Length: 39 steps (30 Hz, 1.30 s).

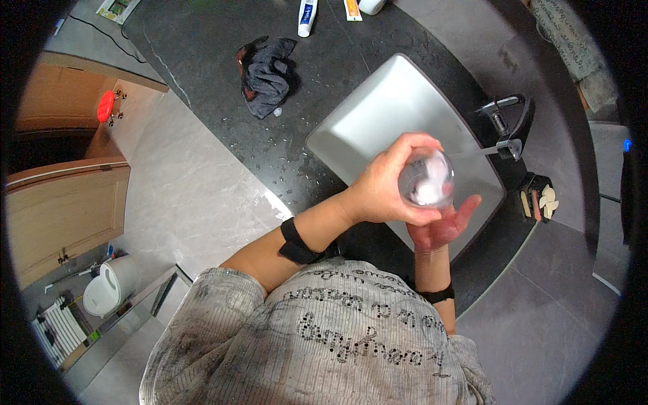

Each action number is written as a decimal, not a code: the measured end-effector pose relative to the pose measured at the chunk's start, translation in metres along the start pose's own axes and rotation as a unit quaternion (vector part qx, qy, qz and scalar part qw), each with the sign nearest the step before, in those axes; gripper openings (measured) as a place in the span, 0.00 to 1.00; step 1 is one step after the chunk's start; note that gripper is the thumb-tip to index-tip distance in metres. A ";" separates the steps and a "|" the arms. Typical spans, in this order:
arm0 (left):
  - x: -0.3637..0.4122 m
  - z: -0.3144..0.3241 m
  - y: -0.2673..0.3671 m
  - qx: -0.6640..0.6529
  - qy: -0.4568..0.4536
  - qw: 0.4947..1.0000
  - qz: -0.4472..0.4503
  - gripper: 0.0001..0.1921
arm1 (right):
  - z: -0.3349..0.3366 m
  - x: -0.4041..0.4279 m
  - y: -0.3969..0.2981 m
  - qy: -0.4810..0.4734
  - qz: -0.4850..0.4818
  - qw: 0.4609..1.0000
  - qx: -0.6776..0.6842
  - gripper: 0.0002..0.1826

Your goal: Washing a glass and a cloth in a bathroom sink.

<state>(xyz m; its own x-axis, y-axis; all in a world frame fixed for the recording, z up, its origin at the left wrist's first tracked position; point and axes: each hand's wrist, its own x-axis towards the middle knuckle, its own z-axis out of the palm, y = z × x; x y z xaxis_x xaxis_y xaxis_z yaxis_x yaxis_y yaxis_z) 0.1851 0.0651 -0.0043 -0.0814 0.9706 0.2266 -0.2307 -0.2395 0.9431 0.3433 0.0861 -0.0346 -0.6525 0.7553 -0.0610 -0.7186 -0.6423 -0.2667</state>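
My left hand (380,181) grips a clear round vessel (430,174) over the white sink basin (374,109), with the thumb and fingers wrapped around its side. A blurred whitish patch shows through its clear wall. Just below it my right hand (439,230) is turned palm up with the thumb spread. The vessel hides its fingers, and I cannot tell whether they touch it. From the right, the spout of a chrome faucet (508,148) points over the basin, and a thin stream seems to run from it towards the vessel.
A crumpled dark grey cloth (268,76) lies on the wet black countertop (212,66). Toothpaste tubes (306,19) are at the far edge. A black soap holder (536,200) with pale pieces sits right of the basin. Left and below are a wooden cabinet door (71,212) and a white bin (107,291).
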 end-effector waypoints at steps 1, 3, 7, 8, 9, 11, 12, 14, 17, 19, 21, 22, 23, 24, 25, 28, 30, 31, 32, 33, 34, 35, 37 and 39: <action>0.001 0.002 0.000 0.011 -0.015 1.000 0.012 0.44 | -0.011 0.002 -0.004 -0.060 0.005 0.998 0.010 0.48; 0.002 0.002 -0.007 0.036 -0.018 0.999 0.017 0.44 | -0.013 0.003 -0.007 -0.121 0.010 0.992 0.020 0.48; 0.000 0.000 -0.002 -0.027 0.011 0.999 -0.038 0.44 | 0.026 0.005 0.002 0.042 -0.009 0.998 -0.051 0.48; 0.000 0.002 -0.003 -0.011 0.007 1.000 -0.019 0.44 | 0.029 0.006 0.002 0.077 -0.013 0.995 -0.055 0.47; 0.000 0.002 -0.003 0.006 0.003 1.000 0.003 0.43 | 0.020 0.005 -0.001 0.075 -0.014 0.996 -0.056 0.47; 0.000 0.003 -0.004 0.014 0.001 1.000 0.028 0.44 | -0.003 0.000 -0.009 -0.076 0.009 0.997 0.002 0.48; -0.001 0.004 -0.004 0.010 -0.001 1.000 0.021 0.44 | 0.000 -0.001 -0.008 -0.032 -0.004 0.999 -0.025 0.48; 0.000 0.004 -0.008 0.006 -0.003 1.000 0.015 0.44 | 0.005 -0.003 -0.007 0.008 -0.020 0.998 -0.058 0.47; 0.001 -0.001 -0.013 -0.068 0.024 0.997 -0.006 0.43 | 0.034 0.005 0.006 0.050 -0.042 0.995 -0.074 0.47; 0.002 -0.001 -0.011 -0.047 0.027 0.998 -0.018 0.42 | 0.041 0.006 0.009 0.097 -0.057 0.990 -0.085 0.46; 0.000 0.002 -0.009 -0.048 0.020 0.999 0.010 0.42 | 0.032 0.003 0.006 0.085 -0.046 0.993 -0.066 0.45; 0.000 0.003 -0.008 -0.048 0.013 0.998 0.037 0.42 | 0.025 0.002 0.003 0.085 -0.045 0.993 -0.066 0.45; 0.000 0.004 -0.007 -0.048 0.014 0.998 0.037 0.42 | 0.018 0.001 -0.002 0.032 -0.028 0.998 -0.035 0.44; 0.001 0.006 -0.007 -0.041 0.009 0.998 0.036 0.42 | 0.012 0.001 -0.004 -0.020 -0.013 1.000 -0.004 0.43; 0.001 0.008 -0.006 -0.033 0.004 0.999 0.035 0.42 | 0.005 0.001 -0.002 -0.020 -0.014 1.000 -0.005 0.43; 0.000 0.004 -0.014 -0.042 0.026 0.999 0.011 0.42 | 0.007 0.007 0.003 -0.087 -0.003 0.994 0.072 0.41; 0.001 0.001 -0.015 -0.021 0.051 0.998 -0.001 0.40 | 0.036 0.011 0.006 0.086 -0.016 0.994 0.059 0.40; 0.000 0.001 -0.014 -0.021 0.051 0.998 -0.001 0.40 | 0.038 0.011 0.007 0.086 -0.016 0.994 0.060 0.40; -0.001 0.001 -0.011 -0.017 0.053 0.998 0.001 0.40 | 0.040 0.011 0.007 0.100 -0.021 0.993 0.061 0.39; -0.001 0.002 -0.009 -0.013 0.054 0.998 0.003 0.40 | 0.040 0.012 0.007 0.114 -0.026 0.991 0.061 0.39; 0.000 0.004 -0.006 -0.013 0.053 0.998 0.004 0.40 | 0.038 0.013 0.006 0.113 -0.026 0.991 0.061 0.39; 0.001 0.006 -0.004 -0.014 0.055 0.998 0.019 0.40 | 0.032 0.012 0.005 0.092 -0.022 0.993 0.072 0.39; 0.002 0.009 -0.004 -0.013 0.056 0.998 0.036 0.40 | 0.022 0.013 0.004 0.070 -0.018 0.994 0.083 0.39; -0.001 0.009 -0.013 0.046 0.087 0.995 0.021 0.40 | 0.014 0.013 0.004 0.080 0.012 0.988 0.130 0.39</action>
<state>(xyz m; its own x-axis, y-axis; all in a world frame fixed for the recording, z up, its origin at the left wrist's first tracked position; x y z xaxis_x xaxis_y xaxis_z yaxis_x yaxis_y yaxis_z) 0.1972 0.0676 -0.0141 -0.2577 0.9391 0.2274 -0.1348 -0.2679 0.9540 0.3289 0.0914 -0.0230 -0.6382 0.7377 -0.2202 -0.7551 -0.6556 -0.0078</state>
